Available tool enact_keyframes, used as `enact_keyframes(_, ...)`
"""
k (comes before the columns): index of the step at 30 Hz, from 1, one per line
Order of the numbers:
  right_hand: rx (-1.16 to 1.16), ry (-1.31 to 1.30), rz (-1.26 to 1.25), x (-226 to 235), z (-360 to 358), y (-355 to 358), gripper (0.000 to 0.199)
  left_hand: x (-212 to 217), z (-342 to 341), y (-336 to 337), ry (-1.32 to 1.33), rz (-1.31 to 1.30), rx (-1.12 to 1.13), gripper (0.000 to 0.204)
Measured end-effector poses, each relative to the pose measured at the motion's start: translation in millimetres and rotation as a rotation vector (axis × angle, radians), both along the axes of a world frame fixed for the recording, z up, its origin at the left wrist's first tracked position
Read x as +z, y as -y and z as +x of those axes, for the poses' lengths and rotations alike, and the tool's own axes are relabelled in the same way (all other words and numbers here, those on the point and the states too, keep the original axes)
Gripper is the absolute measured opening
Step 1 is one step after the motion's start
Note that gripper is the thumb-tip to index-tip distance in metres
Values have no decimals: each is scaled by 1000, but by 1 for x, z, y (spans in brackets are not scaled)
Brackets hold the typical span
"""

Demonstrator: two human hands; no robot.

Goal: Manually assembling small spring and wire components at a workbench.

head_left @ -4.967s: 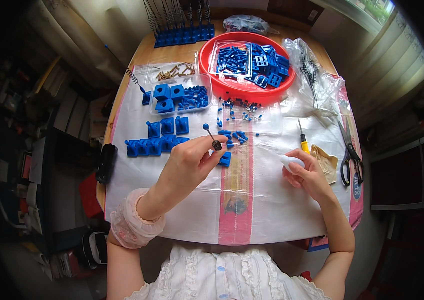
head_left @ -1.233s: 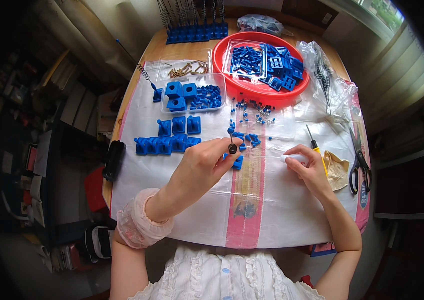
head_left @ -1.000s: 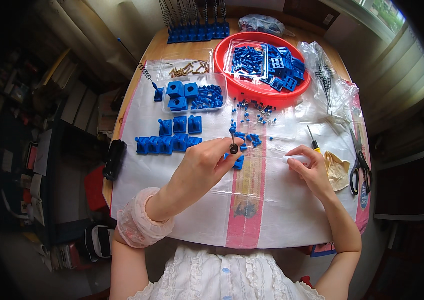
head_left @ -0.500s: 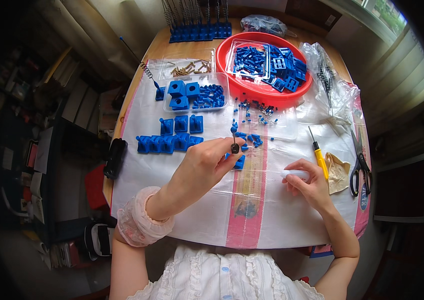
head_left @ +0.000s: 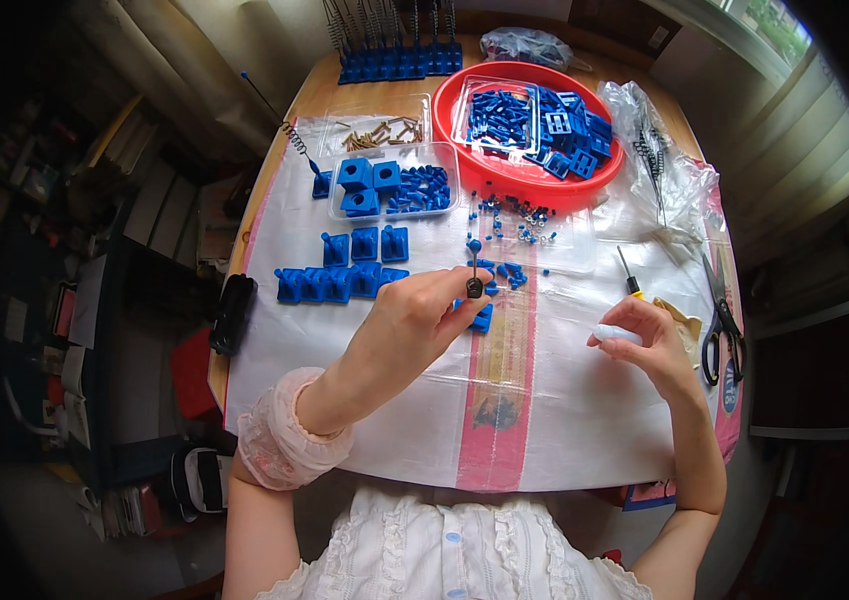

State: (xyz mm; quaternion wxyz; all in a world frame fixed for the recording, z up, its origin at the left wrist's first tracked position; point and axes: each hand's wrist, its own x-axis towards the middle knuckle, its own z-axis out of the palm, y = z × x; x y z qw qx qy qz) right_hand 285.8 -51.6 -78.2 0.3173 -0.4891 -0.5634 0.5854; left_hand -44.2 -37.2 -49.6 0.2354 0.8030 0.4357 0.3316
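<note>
My left hand (head_left: 409, 315) is closed, thumb and forefinger pinching a dark coil spring (head_left: 474, 288). From the spring a straight wire rises to a blue ball tip (head_left: 474, 246). Just under those fingers a blue base (head_left: 482, 320) shows in part. My right hand (head_left: 649, 350) curls its fingers about a small white cylinder (head_left: 616, 335), whose exact kind I cannot make out. A screwdriver (head_left: 631, 283) with a yellow handle lies beside this hand, most of the handle hidden behind it. Small blue plastic pieces (head_left: 512, 276) are scattered beyond my left fingertips.
Blue bases with pegs (head_left: 336, 284) stand in rows at left. Behind them are a clear box (head_left: 456, 185) of blue parts and brass-coloured screws (head_left: 384, 132). A red basin (head_left: 604, 188) holds more parts. Scissors (head_left: 722, 335) lie right; a black case (head_left: 234, 315) sits at the left edge.
My right hand has shifted right with the white cylinder and now covers the screwdriver's handle. My left hand keeps its pinch on the spring, barely moved.
</note>
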Motion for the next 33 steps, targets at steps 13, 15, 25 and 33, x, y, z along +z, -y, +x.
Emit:
enact_keyframes(13, -122, 155, 268, -28, -16, 22, 20, -4, 4, -5, -28, 50, 41, 15)
enact_keyframes(15, -138, 213, 329, -30, -20, 26, 20, -1, 4, -3, -8, 4, 38, 16)
enact_keyframes(25, -179, 108, 163, -24, -34, 41, 18, -8, 2, -4, 4, 65, 46, 16)
enact_keyframes(33, -211, 16, 14, -13, -51, 61, 14, -8, 0, -5, -11, 51, 43, 15)
